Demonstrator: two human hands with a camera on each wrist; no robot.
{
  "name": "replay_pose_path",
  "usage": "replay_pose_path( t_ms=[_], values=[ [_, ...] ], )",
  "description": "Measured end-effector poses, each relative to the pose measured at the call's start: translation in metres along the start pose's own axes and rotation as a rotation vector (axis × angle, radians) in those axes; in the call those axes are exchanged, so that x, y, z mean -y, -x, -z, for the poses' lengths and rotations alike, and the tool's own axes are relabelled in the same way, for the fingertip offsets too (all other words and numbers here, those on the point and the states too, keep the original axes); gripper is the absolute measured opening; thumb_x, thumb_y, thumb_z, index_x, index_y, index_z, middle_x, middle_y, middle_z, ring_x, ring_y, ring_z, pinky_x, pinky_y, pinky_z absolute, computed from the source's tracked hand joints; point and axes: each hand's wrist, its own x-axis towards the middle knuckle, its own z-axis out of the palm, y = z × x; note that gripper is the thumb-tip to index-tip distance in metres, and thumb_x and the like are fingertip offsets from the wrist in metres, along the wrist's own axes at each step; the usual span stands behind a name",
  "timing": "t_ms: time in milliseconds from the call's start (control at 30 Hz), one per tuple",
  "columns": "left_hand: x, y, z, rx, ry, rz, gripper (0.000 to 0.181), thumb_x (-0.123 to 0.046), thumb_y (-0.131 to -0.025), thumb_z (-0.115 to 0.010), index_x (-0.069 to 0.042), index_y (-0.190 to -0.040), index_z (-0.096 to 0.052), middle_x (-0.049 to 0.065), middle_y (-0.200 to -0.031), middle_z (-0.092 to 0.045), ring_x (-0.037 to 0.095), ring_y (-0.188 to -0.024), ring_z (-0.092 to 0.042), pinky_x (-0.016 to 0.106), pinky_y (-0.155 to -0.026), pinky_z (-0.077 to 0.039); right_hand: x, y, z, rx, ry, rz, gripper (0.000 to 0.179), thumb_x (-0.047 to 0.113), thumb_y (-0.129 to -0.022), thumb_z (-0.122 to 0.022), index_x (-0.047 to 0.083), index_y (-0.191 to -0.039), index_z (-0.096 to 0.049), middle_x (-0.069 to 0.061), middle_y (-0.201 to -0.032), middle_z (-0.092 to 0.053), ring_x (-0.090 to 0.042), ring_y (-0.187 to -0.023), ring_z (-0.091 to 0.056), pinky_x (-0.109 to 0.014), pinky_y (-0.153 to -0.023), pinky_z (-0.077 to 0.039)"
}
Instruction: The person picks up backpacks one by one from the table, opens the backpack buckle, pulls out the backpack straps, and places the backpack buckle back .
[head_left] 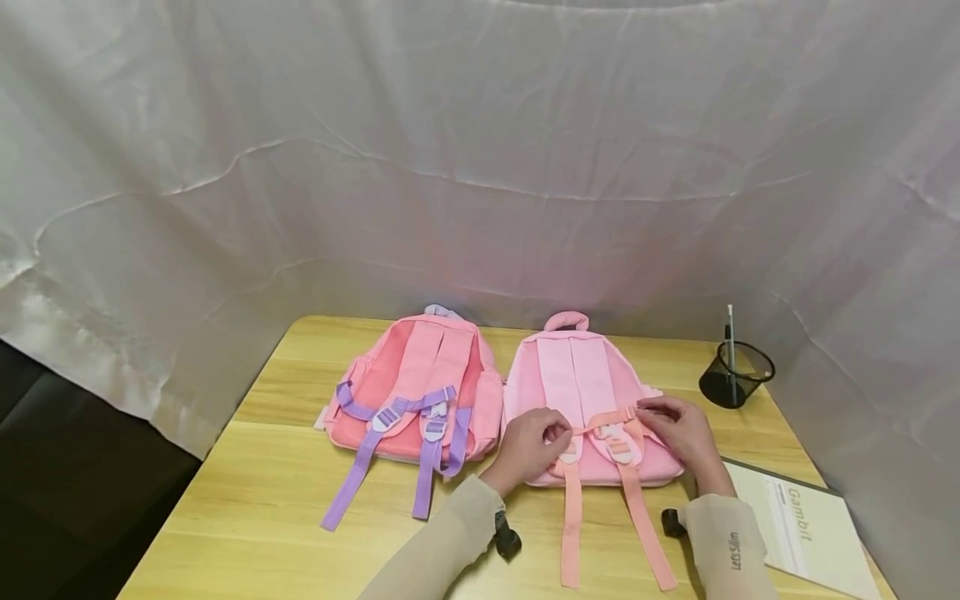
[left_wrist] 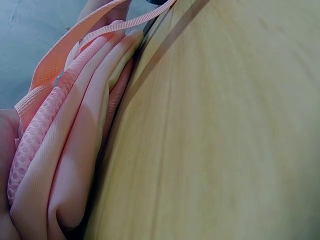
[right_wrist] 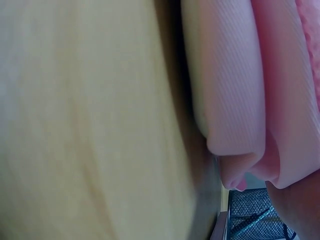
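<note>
A light pink backpack (head_left: 556, 367) lies with its shoulder-strap side up on the wooden table. An orange webbing strap (head_left: 613, 417) runs across its lower part, above white buckles. At the strap's left end, my left hand (head_left: 531, 447) pinches the webbing with curled fingers. My right hand (head_left: 684, 429) pinches the other end by a small orange buckle. Two loose orange strap tails hang toward the table's front. In the left wrist view, the backpack's side (left_wrist: 75, 135) and mesh back show, with the hand mostly out of frame. The right wrist view shows the backpack's bottom edge (right_wrist: 235, 75).
To the left lies a coral-pink backpack (head_left: 435, 354) with purple straps (head_left: 360, 479). A black mesh pen cup (head_left: 723, 387) holding pens stands at the back right. A notebook (head_left: 813, 542) is partly under the right forearm. Grey curtain (head_left: 525, 167) surrounds the table (head_left: 262, 508).
</note>
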Motion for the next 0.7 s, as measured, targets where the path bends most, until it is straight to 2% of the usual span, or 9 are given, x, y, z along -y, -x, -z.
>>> replay_pose_path(
  t_ms=[500, 700],
  values=[
    [0.0010, 0.0013, -0.0023, -0.009, -0.012, -0.017, 0.005, -0.024, -0.096, -0.070, -0.023, -0.093, -0.074, -0.014, -0.080, -0.064, -0.007, -0.074, -0.052, 0.009, -0.070, -0.042, -0.0020, 0.0017, -0.0012, -0.004, -0.018, -0.003, 0.055, 0.052, -0.094, -0.071, 0.011, -0.131, -0.070, -0.018, -0.135, -0.066, -0.029, -0.120, -0.062, -0.011, -0.081, -0.047],
    [0.0008, 0.0005, -0.0017, -0.018, -0.009, -0.021, 0.005, -0.023, -0.095, -0.070, -0.023, -0.093, -0.074, -0.014, -0.080, -0.064, -0.007, -0.074, -0.052, 0.009, -0.069, -0.042, -0.0013, 0.0008, -0.0007, -0.012, -0.013, 0.008, 0.054, 0.051, -0.095, -0.071, 0.011, -0.131, -0.070, -0.017, -0.133, -0.067, -0.023, -0.115, -0.063, -0.010, -0.081, -0.047]
  ],
)
